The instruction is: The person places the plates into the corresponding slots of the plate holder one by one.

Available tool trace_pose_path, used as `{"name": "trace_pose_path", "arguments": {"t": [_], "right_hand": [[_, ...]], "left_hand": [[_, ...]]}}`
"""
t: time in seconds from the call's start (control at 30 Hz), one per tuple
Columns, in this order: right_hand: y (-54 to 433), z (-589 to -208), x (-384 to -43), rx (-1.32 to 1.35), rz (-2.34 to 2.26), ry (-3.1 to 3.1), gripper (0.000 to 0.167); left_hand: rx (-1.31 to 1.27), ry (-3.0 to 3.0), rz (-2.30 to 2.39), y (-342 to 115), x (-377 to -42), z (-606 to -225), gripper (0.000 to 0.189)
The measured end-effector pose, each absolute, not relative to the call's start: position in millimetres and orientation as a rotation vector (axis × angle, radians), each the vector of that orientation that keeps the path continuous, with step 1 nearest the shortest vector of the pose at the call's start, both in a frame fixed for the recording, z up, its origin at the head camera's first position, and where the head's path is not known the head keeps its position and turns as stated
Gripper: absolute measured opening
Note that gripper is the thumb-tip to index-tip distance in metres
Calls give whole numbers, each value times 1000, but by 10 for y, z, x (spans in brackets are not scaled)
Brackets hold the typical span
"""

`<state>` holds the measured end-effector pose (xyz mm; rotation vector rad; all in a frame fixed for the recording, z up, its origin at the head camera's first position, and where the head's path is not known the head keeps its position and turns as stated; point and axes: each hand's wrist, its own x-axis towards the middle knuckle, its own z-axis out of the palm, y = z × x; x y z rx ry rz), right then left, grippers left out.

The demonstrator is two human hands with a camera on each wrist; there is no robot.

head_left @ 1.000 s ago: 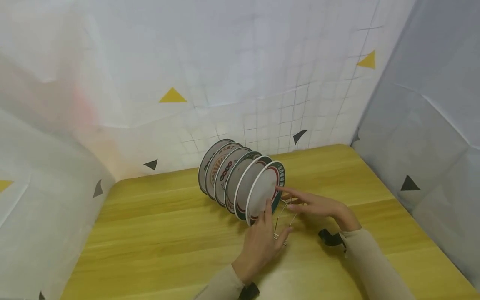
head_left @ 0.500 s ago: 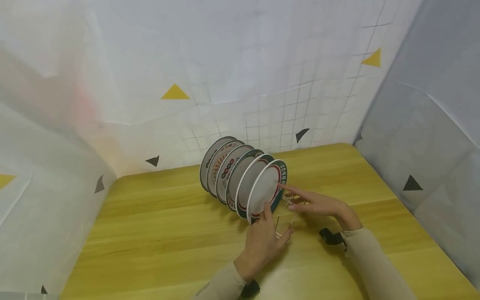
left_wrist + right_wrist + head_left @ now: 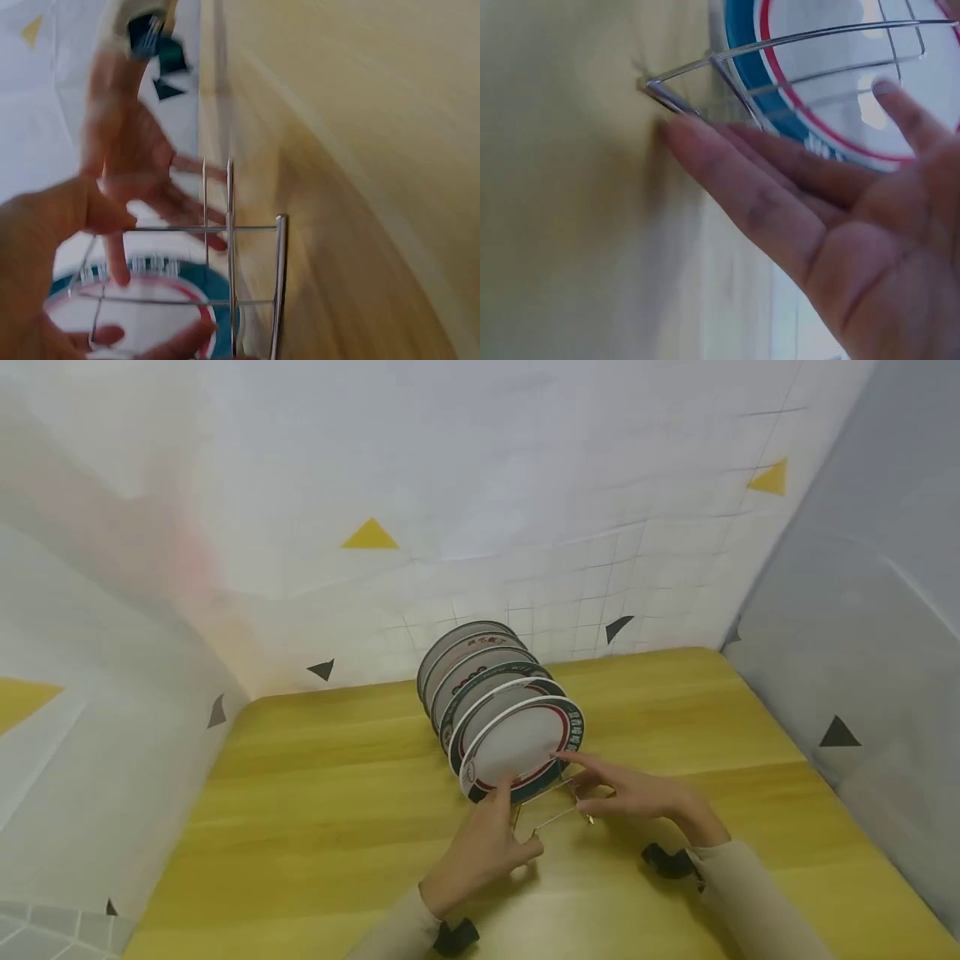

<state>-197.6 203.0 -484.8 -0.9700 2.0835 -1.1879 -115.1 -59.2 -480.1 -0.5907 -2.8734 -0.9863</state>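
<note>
Several round plates with patterned rims stand on edge in a row in a metal wire dish rack [image 3: 231,262]. The front plate [image 3: 517,743] has a white face, a red ring and a green rim with lettering. At the rack's near left end is my left hand [image 3: 480,847], one finger pointing over the plate's lower face and the thumb spread toward the wires. My right hand [image 3: 633,793] lies along the other side with its index finger at the plate's right rim. In the right wrist view, its other fingers stretch beside the rack's wire [image 3: 810,35], close to the tabletop.
The rack stands on a yellow wood-grain table [image 3: 322,827]. White sheeting [image 3: 480,468] with yellow and black triangles encloses the back and sides. Dark straps [image 3: 667,862] sit at the wrists, below beige sleeves [image 3: 757,893].
The rack and its plates have turned so that the front plate faces the viewer more squarely. My left hand has moved left and toward me; my right hand has shifted slightly nearer. The head view tilts slightly.
</note>
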Motion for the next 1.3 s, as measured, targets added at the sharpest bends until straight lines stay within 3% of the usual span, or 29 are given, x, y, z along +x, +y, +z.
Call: {"name": "trace_pose_path", "arguments": {"t": [0.23,0.47,1.3], "right_hand": [[1843,-4892,-1654,-844,-1290,2185,80],[1669,-4956,-1441,-810,-1369,2312,82],[1683,-5022,-1278,-691,-1508,2212,76]], "left_hand": [[-746,-2847,-1306,-943,-1177,-4794,83],[-725,-2823,-1468,-1128,-1156,-4795,85],[-722,-2834,-1766,-1386,-1014,-4808,89]]}}
